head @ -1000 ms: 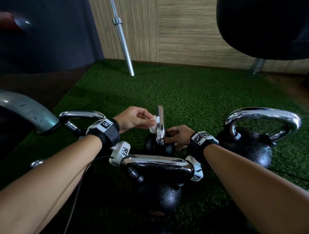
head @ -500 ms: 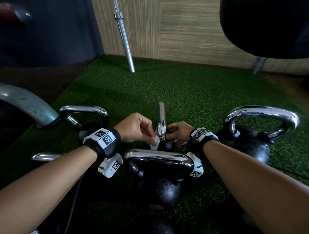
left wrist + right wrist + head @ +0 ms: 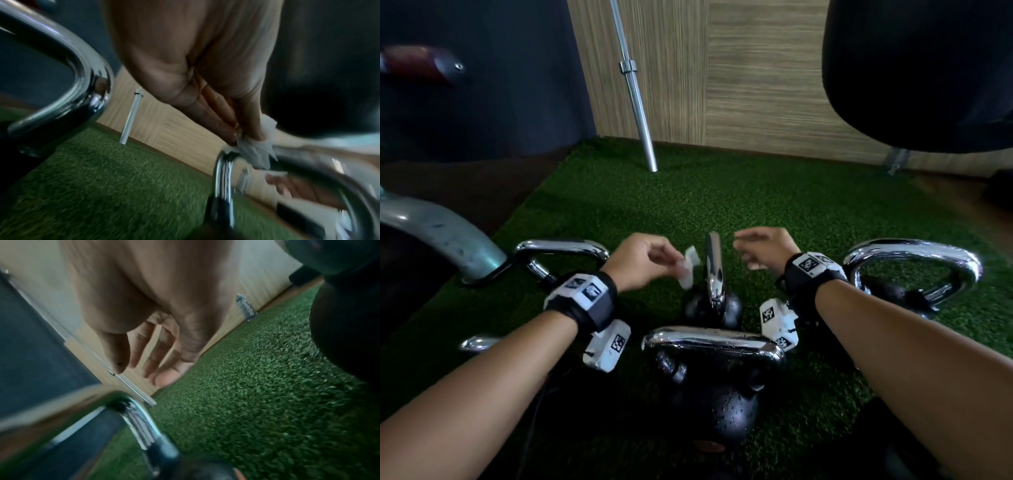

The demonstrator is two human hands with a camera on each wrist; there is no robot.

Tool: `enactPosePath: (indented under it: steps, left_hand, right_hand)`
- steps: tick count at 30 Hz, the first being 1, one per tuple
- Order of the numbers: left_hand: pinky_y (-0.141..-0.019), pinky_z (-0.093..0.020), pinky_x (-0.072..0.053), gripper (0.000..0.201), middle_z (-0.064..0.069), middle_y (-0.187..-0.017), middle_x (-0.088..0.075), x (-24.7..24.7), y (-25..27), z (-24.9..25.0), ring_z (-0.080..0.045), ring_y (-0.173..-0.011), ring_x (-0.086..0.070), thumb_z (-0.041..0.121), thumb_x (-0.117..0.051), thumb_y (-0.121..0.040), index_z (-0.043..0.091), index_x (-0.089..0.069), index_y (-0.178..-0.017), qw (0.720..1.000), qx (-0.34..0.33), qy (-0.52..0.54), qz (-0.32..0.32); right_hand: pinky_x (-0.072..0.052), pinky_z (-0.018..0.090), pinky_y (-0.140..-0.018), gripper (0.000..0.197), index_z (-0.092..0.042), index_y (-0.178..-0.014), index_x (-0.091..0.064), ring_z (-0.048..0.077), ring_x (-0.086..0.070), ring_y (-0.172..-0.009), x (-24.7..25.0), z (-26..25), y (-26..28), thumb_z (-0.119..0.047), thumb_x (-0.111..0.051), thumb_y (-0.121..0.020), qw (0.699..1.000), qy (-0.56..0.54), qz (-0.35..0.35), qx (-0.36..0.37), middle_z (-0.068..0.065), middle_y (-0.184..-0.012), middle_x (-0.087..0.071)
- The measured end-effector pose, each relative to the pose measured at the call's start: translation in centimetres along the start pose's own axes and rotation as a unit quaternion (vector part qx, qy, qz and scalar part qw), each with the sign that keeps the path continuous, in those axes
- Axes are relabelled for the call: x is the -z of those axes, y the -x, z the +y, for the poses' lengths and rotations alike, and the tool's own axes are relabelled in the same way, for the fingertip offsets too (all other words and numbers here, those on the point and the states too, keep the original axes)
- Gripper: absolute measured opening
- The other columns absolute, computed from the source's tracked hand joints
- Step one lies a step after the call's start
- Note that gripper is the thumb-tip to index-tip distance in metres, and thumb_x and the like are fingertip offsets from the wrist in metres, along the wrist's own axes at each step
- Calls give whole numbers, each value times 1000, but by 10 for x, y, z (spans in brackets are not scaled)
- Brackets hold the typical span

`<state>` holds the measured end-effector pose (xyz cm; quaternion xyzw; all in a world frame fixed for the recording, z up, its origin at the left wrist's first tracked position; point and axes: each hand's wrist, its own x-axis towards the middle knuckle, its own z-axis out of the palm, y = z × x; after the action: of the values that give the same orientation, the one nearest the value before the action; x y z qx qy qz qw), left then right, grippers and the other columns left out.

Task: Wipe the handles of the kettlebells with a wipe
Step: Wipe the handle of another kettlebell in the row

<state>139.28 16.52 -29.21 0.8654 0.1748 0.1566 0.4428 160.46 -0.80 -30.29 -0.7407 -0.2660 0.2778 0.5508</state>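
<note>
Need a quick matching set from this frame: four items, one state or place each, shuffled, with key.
Items:
1. wipe
2. right hand
3. barbell
4. nearest kettlebell

States:
A. leaning on the wooden wall
B. open, holding nothing
C. pinched in the left hand beside a chrome handle
D. wet with droplets, between the forearms

Pairs: 1-C, 2-B, 3-A, 4-D

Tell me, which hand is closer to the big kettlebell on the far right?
The right hand. It hovers open just left of that kettlebell; the left hand, pinching the wipe, is farther away, beyond the small middle kettlebell.
</note>
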Motion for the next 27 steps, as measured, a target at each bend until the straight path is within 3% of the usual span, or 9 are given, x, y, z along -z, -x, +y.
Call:
enactPosePath:
  steps: [2,5,9,14,18,20,22,24,27]
  left_hand:
    - [-75,-14,-55,21,6,-91,-80,16,-6,9,-4,-86,-75,11,-85,-77,13,-76,-96,995,2,90,34]
    - [-73,-16,-58,22,-1,-90,-80,25,-14,30,-9,-84,-75,1,-81,-80,9,-76,-100,988,-10,154,22]
    - [-82,-29,-62,21,-10,-98,-79,25,-23,42,-24,-96,-75,10,-83,-78,8,-79,-98,983,-3,179,34]
    - [-78,-31,-63,40,-12,-91,-77,15,-25,42,-23,-87,-75,22,-85,-67,7,-66,-99,967,40,245,58]
    - [-85,-39,-63,39,-14,-99,-78,12,-28,44,-28,-93,-76,2,-72,-90,12,-40,-110,949,87,300,50]
    - [-93,-47,-60,36,-13,-110,-77,11,-31,41,-29,-102,-73,-2,-63,-96,13,-38,-118,970,116,215,19]
    - [-95,-45,-56,55,-6,-124,-70,6,-33,32,-24,-111,-67,11,-74,-90,16,-40,-133,986,142,-48,-67]
    - [-97,-38,-52,91,-2,-140,-59,-8,-34,25,-23,-124,-59,33,-89,-75,19,-35,-147,929,151,-290,-172]
    - [-107,-37,-47,121,-7,-154,-47,-38,-34,17,-27,-134,-53,61,-88,-64,14,-26,-156,862,140,-393,-286]
  right_hand:
    - [-58,25,-61,17,-15,-104,-77,13,-63,-64,-3,-17,1,-10,-79,-88,998,-37,12,46,14,-96,-75]
    - [-60,21,-58,20,-12,-106,-77,14,-64,-61,-12,-42,6,-7,-78,-87,991,-83,-69,75,14,-92,-76]
    - [-64,32,-84,34,-12,-121,-72,24,-75,-88,-23,-59,7,-4,-75,-88,972,-116,-190,71,15,-110,-78]
    - [-64,35,-84,35,3,-121,-68,26,-76,-92,-35,-68,12,4,-74,-87,971,-143,-179,68,21,-113,-75]
    - [-65,35,-82,32,4,-114,-71,27,-76,-88,-31,-62,9,6,-77,-82,976,-151,-146,52,20,-107,-76]
    - [-65,36,-82,30,1,-111,-72,29,-76,-90,-24,-53,5,4,-79,-82,979,-174,-100,45,22,-109,-76]
    - [-65,35,-77,27,-1,-108,-71,29,-76,-92,-16,-43,1,5,-78,-83,977,-210,-30,31,22,-111,-75]
    - [-66,34,-75,22,-5,-100,-71,27,-76,-90,-5,-29,-4,6,-78,-83,976,-215,37,2,20,-107,-75]
    - [-66,36,-71,14,-7,-88,-74,22,-78,-73,3,-5,-7,4,-81,-82,983,-138,80,-86,18,-86,-77]
